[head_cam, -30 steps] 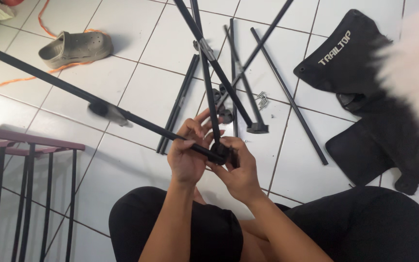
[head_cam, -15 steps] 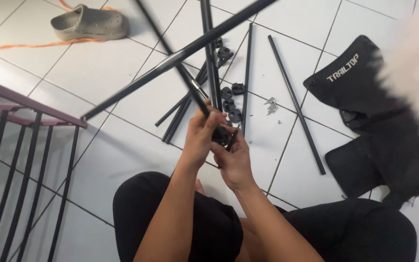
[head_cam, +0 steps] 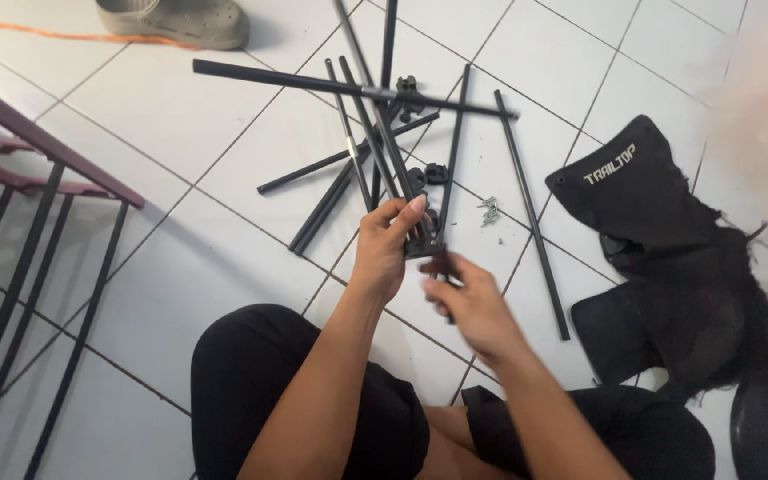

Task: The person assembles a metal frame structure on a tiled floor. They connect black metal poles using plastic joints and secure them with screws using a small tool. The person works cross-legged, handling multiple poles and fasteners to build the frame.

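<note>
My left hand (head_cam: 386, 246) grips a black plastic joint piece (head_cam: 423, 245) from which several thin black poles (head_cam: 368, 98) fan up and away over the tiled floor. My right hand (head_cam: 470, 302) is just below and right of the joint, fingers curled and blurred, touching its lower edge; whether it holds anything I cannot tell. One long pole (head_cam: 313, 83) of the bundle lies crosswise near the top. More loose black poles (head_cam: 532, 218) lie on the white tiles beside the bundle.
Black fabric parts (head_cam: 620, 191) lie at the right, with a small pile of screws (head_cam: 490, 210) next to them. A grey clog (head_cam: 180, 18) and an orange cord (head_cam: 46, 32) are at the top left. A dark metal rack (head_cam: 20, 178) stands on the left. My black-trousered knees (head_cam: 268, 382) fill the bottom.
The pole bundle has swung round in my left hand, the long pole now lying crosswise at the top. My right hand has dropped slightly below the joint piece.
</note>
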